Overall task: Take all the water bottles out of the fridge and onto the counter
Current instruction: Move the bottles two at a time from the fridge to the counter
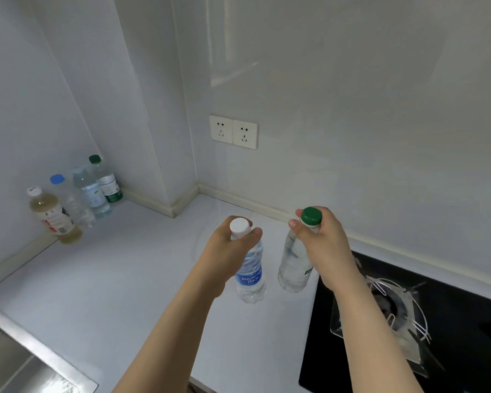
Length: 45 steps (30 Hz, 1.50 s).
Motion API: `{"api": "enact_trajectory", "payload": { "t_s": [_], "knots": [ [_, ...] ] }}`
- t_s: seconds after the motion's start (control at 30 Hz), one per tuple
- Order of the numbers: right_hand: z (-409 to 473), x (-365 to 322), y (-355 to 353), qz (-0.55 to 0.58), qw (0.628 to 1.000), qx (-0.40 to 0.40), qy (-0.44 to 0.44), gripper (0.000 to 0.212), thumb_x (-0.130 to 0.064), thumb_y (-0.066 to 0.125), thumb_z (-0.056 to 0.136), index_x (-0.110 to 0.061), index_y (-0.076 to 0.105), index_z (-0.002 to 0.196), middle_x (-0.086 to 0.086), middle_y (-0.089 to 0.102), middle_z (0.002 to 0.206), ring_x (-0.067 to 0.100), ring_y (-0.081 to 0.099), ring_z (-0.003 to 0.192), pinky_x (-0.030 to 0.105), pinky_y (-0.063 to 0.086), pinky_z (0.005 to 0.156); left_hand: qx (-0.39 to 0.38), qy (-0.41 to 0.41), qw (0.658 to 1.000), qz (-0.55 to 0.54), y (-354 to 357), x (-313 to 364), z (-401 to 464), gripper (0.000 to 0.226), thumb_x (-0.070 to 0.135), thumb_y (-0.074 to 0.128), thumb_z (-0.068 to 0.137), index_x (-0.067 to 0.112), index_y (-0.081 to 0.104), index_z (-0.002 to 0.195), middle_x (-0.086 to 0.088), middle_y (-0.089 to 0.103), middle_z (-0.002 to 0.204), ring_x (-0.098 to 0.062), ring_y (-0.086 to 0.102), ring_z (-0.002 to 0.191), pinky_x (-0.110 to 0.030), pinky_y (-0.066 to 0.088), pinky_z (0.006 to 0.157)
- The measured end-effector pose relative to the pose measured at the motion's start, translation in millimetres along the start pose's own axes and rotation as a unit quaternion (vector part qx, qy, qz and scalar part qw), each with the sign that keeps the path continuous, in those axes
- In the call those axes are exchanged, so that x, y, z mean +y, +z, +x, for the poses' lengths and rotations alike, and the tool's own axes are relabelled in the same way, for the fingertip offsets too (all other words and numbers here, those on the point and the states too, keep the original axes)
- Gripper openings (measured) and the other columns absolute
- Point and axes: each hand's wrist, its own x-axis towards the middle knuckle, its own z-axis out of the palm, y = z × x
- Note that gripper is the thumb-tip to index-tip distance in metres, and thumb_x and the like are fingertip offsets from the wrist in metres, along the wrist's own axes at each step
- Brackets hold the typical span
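Home kitchen, pale counter [125, 279], steel sink [17, 361], black gas hob [451, 321], wall sockets [233, 131]

Two bottles [272, 268] mid-counter [142, 279]; four bottles [77, 199] far-left corner; sink [20, 361] near left, stove [451, 321] right (sockets [233, 131] behind).

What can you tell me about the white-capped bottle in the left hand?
The white-capped bottle is clear ribbed plastic with a blue Aquafina label and looks full of water. It stands upright on the pale counter, cap on. The left hand grips its neck just under the cap. It stands close to a green-capped bottle, apart from it.
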Motion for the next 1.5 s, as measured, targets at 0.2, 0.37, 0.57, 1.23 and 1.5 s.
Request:
{"api": "enact_trajectory", "payload": {
  "t_s": [0.2, 0.37, 0.57, 1.23, 1.5],
  "knots": [
    [22.8, -19.4, 103.9, -0.016, 0.999, -0.043, 0.003, 0.02, -0.022, 0.066, 0.089, -0.017, 0.057, 0.107, -0.011, 0.061, 0.099, 0.006, 0.056, 0.092, 0.019, 0.04, 0.078, 0.031, -0.022, 0.999, -0.018, -96.5, -8.3, 40.9, 0.016, 0.028, 0.063, 0.093, 0.022, 0.056, 0.106, 0.002, 0.06, 0.093, -0.011, 0.057, 0.082, -0.036, 0.046, 0.077],
    [37.1, -35.1, 199.0, -0.025, 0.996, -0.089, 0.0, 0.02, -0.026, 0.065, 0.089, -0.018, 0.058, 0.106, -0.01, 0.062, 0.1, 0.002, 0.056, 0.091, 0.016, 0.041, 0.075, 0.092, -0.021, 0.995, -0.044, -183.6, -24.7, 72.0, 0.014, 0.027, 0.064, 0.092, 0.023, 0.058, 0.104, 0.004, 0.06, 0.09, -0.008, 0.055, 0.077, -0.029, 0.045, 0.069],
    [44.9, -48.6, 318.2, -0.03, 0.989, -0.146, 0.0, 0.021, -0.027, 0.064, 0.09, -0.016, 0.058, 0.106, -0.008, 0.063, 0.098, 0.007, 0.058, 0.091, 0.014, 0.042, 0.074, 0.159, -0.021, 0.986, -0.054, -287.3, -50.1, 105.1, 0.016, 0.027, 0.065, 0.091, 0.021, 0.059, 0.104, 0.005, 0.059, 0.088, -0.008, 0.053, 0.076, -0.029, 0.042, 0.067],
    [36.8, -70.7, 612.4, -0.013, 0.936, -0.348, -0.041, 0.019, -0.022, 0.066, 0.089, -0.022, 0.054, 0.104, -0.008, 0.06, 0.1, 0.004, 0.056, 0.092, 0.009, 0.041, 0.077, 0.305, -0.053, 0.947, -0.088, -507.9, -153.1, 143.6, 0.01, 0.017, 0.068, 0.087, 0.021, 0.06, 0.091, -0.002, 0.065, 0.085, -0.023, 0.062, 0.083, -0.039, 0.05, 0.077],
    [45.8, -62.1, 673.8, -0.167, 0.898, -0.394, -0.102, 0.034, -0.027, 0.073, 0.08, -0.017, 0.061, 0.111, -0.002, 0.04, 0.112, 0.022, 0.047, 0.109, 0.032, 0.04, 0.098, 0.321, -0.049, 0.941, -0.097, -540.8, -174.3, 155.8, 0.018, 0.02, 0.068, 0.087, 0.025, 0.06, 0.102, 0.002, 0.065, 0.098, -0.018, 0.062, 0.094, -0.036, 0.049, 0.083]
  ]
}}
